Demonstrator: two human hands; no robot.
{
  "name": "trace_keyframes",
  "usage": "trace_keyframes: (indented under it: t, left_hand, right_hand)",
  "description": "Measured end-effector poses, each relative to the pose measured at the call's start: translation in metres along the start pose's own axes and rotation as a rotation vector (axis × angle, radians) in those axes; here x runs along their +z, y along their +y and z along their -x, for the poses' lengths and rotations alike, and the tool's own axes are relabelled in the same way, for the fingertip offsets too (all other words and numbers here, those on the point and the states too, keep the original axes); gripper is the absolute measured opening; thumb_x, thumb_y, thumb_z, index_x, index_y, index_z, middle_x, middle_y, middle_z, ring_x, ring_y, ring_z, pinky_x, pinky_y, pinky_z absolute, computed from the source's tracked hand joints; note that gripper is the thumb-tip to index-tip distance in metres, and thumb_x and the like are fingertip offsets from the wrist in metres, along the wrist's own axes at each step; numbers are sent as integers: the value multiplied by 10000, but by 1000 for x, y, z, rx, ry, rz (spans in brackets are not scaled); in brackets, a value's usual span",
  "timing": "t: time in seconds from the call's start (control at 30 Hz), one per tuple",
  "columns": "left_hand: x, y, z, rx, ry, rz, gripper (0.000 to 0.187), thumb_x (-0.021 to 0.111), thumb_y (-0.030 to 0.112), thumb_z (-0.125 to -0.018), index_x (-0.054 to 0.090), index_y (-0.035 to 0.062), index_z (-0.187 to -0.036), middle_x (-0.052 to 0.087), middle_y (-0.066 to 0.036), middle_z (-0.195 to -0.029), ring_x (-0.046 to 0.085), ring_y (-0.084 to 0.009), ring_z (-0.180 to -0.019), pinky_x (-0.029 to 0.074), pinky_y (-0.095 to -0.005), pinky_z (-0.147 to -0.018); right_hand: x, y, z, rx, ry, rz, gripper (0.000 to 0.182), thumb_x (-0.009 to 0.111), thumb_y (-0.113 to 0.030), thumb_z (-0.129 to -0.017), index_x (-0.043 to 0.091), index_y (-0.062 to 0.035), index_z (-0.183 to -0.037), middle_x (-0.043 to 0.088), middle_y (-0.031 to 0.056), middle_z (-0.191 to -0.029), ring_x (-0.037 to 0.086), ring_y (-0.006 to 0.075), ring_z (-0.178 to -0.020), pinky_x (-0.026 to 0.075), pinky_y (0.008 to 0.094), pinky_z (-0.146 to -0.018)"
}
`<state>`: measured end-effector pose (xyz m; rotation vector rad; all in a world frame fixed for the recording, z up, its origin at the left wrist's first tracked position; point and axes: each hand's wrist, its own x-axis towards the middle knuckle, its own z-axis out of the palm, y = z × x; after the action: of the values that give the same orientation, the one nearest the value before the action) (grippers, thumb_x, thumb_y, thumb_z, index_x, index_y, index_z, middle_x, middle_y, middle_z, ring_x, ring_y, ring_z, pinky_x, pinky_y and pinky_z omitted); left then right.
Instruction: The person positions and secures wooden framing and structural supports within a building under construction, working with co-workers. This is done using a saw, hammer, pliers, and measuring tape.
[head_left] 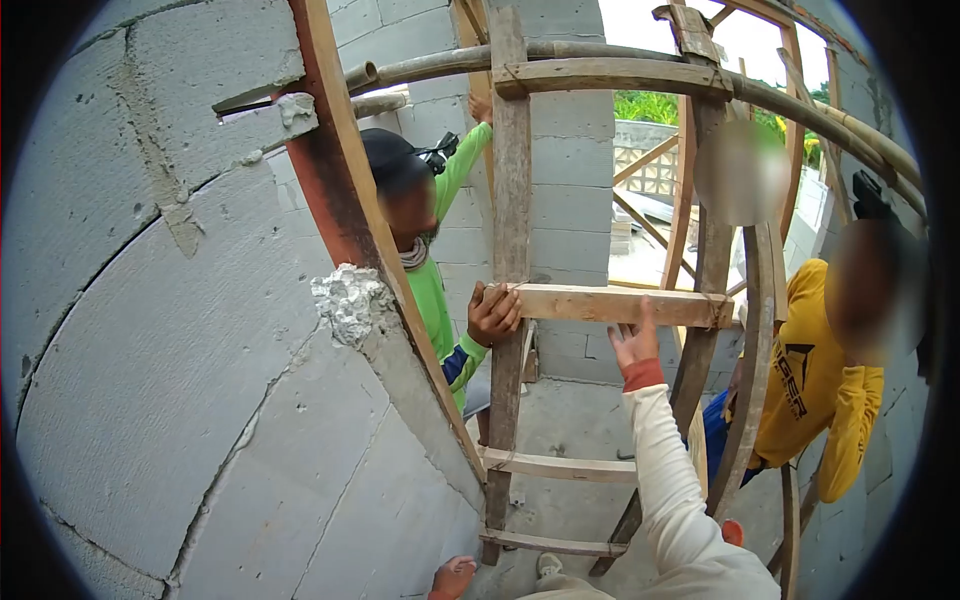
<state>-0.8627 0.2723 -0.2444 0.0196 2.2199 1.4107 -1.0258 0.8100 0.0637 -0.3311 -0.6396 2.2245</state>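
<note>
My right hand (pixel 637 335), in a white sleeve with a red cuff, reaches up to a wooden ladder rung (pixel 600 303). Its fingers are stretched out, and one lies against the rung's face. Low in the view, my left hand (pixel 455 577) is beside the grey block wall (pixel 390 500), fingers curled; whatever is inside them, if anything, is hidden. The rung crosses between two upright ladder rails, the left rail (pixel 508 200) and the right rail (pixel 712 250). A co-worker's hand (pixel 494 314) grips the rung's left end.
A co-worker in a green shirt (pixel 432 310) stands behind the ladder, another in a yellow shirt (pixel 800 400) at the right. A bamboo pole (pixel 430 66) crosses above. A slanting timber (pixel 400 290) runs along the block wall. Lower rungs (pixel 560 466) span the ladder above the concrete floor (pixel 570 420).
</note>
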Motion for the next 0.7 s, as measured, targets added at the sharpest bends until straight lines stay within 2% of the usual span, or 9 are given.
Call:
trace_keyframes:
  t: [0.1,0.2,0.3,0.33,0.4,0.6,0.7]
  left_hand:
    - [13,11,-7,11,10,-68,379,689,290,-917,700,16,-1180,761,-83,-1010,738,-170,-874,556,-283,-818]
    - [17,2,-9,-18,4,-31,406,694,387,-883,734,104,-1172,771,-99,-1031,729,-202,-965,553,-323,-864]
    - [11,1,-2,46,26,-94,377,688,287,-922,697,12,-1180,761,-93,-1005,741,-166,-873,556,-283,-824]
    - [7,5,2,9,42,-59,376,688,286,-922,697,11,-1178,762,-91,-1001,742,-167,-870,556,-284,-824]
    - [1,11,12,-66,69,15,373,687,285,-921,698,11,-1174,764,-87,-991,744,-169,-863,555,-284,-825]
    - [-6,-5,11,-105,61,69,367,686,286,-916,703,14,-1163,764,-89,-982,748,-160,-862,556,-283,-824]
    - [-9,-3,-1,-16,42,-31,364,687,271,-920,697,4,-1167,762,-92,-986,744,-159,-859,557,-275,-817]
  right_hand:
    - [15,3,-35,-73,60,-168,839,864,-410,-778,428,-99,-1424,507,120,-1331,507,277,-1236,443,489,-1048]
    - [16,3,-39,-51,108,-155,817,862,-351,-743,436,-96,-1393,517,108,-1269,524,282,-1177,460,521,-1018]
    - [19,-2,-38,-17,158,-168,816,838,-305,-711,421,-86,-1377,518,105,-1220,538,300,-1144,477,536,-988]
    - [21,-2,-36,-8,154,-167,821,835,-303,-706,416,-84,-1378,516,107,-1216,540,304,-1139,477,536,-988]
    - [21,-2,-31,1,124,-150,821,823,-324,-705,417,-89,-1379,513,114,-1216,535,312,-1143,466,541,-999]
    - [23,-9,-10,-3,113,-172,767,804,-322,-745,435,-98,-1379,520,105,-1219,533,305,-1149,457,541,-1005]
    - [19,-10,-3,8,75,-203,726,793,-311,-770,451,-107,-1378,522,102,-1223,531,295,-1153,453,545,-1007]
